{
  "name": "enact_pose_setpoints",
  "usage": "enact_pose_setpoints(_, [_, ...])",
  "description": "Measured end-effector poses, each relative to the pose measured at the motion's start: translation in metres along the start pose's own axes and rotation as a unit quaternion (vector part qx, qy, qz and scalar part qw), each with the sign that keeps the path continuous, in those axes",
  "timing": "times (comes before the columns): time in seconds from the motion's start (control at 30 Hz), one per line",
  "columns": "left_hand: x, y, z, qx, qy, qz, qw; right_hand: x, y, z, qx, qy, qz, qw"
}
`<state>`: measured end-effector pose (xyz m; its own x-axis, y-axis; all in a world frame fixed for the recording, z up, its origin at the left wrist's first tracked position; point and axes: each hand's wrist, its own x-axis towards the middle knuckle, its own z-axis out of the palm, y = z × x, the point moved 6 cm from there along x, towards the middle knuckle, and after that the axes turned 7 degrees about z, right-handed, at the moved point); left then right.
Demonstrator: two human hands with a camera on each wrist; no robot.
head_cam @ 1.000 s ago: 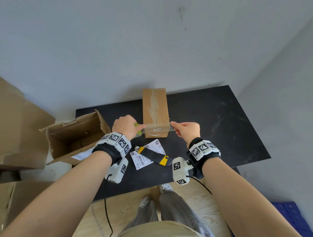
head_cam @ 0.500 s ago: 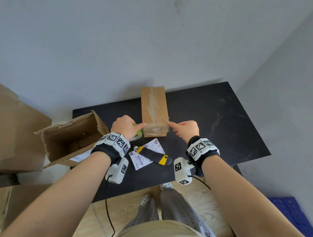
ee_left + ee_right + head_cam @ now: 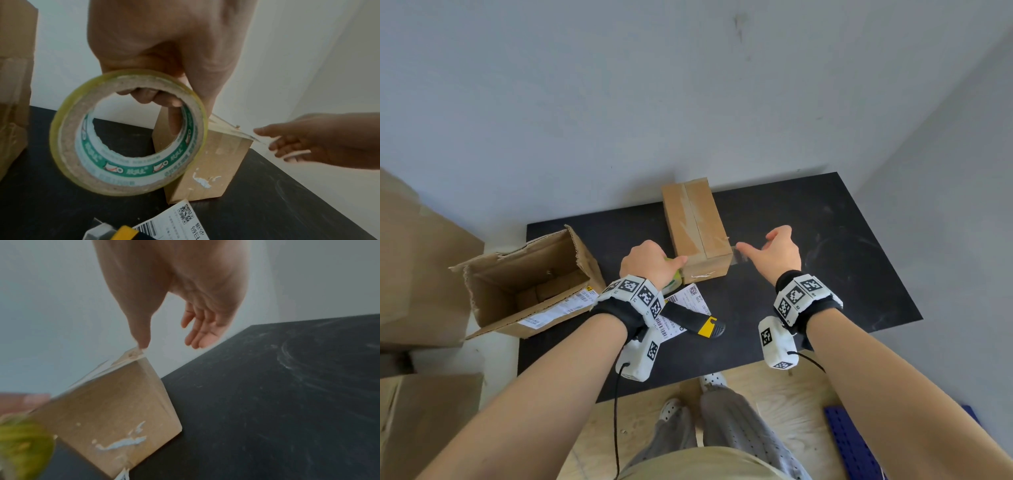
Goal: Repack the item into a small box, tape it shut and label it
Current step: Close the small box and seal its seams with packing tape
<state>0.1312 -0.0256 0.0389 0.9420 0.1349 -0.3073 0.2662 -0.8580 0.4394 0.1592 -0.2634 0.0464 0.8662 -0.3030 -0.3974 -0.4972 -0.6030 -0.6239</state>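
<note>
L hand (image 3: 164, 40) w/ tape roll (image 3: 127, 133)

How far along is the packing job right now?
Done: small box closed, tape along its top seam. In hand: left hand grips the tape roll; right hand, fingers spread, thumb at the box's near corner. Left: the label lies unstuck on the table.

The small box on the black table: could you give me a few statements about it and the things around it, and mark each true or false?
1. The left hand holds a roll of tape. True.
2. The small box stands open. False: its flaps are closed, with tape along the seam.
3. The right hand grips a knife. False: its fingers are spread and the knife lies on the table.
4. A bigger open box sits left of the small one. True.
</note>
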Motion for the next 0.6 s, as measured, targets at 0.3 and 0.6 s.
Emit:
enact_pose_setpoints(0.3, [-0.014,-0.012,-0.001,-0.107,-0.009,0.004,0.994,-0.069,-0.046,0.077,-0.270,-0.142,-0.428,0.851])
enact_pose_setpoints(0.6, [-0.017,-0.015,-0.013,-0.137,-0.022,0.057,0.989,-0.063,-0.028,0.092,-0.341,-0.122,-0.478,0.800])
